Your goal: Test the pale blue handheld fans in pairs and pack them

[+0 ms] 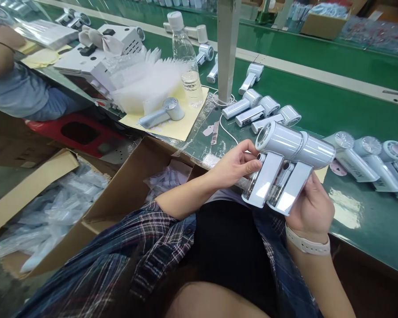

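Observation:
Side by side above the table edge are two pale blue handheld fans, a left fan and a right fan. Their round heads touch end to end, and the handles hang down with their inner parts exposed at one side. My left hand pinches the left fan near its handle top. My right hand is closed around the right fan, its fingers partly hidden behind the handle. Just beyond them, several similar fans lie on the green table.
More fans line the right side. A water bottle, foam sheets and one fan sit left of a metal post. Below is a cardboard box near bagged parts. Another person's arm is at far left.

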Action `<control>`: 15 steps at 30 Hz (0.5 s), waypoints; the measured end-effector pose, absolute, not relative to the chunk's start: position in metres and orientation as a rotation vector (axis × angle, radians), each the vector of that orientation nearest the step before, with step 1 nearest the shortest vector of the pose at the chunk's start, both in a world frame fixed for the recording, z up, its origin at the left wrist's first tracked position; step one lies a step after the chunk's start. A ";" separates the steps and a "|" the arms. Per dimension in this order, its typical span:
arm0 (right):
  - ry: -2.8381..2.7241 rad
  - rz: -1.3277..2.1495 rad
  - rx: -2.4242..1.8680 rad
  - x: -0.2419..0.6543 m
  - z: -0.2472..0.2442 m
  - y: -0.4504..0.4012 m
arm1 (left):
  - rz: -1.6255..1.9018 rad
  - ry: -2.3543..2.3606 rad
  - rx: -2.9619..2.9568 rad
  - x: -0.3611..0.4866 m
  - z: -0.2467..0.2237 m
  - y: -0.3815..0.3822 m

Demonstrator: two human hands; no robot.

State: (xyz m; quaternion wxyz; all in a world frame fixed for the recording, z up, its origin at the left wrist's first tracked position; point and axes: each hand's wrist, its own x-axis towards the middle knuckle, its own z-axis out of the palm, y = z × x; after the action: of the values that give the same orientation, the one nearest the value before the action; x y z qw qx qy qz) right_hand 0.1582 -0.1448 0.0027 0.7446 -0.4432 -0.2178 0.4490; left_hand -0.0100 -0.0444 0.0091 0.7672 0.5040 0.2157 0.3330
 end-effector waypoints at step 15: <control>-0.620 0.965 -1.013 0.158 0.001 -0.146 | 0.705 0.524 1.160 -0.016 0.013 -0.043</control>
State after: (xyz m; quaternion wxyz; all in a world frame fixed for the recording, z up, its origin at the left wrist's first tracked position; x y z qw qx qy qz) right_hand 0.1580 -0.1463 0.0006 0.7214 -0.4583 -0.2807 0.4367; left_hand -0.0165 -0.0432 0.0133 0.7469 0.5300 0.2394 0.3224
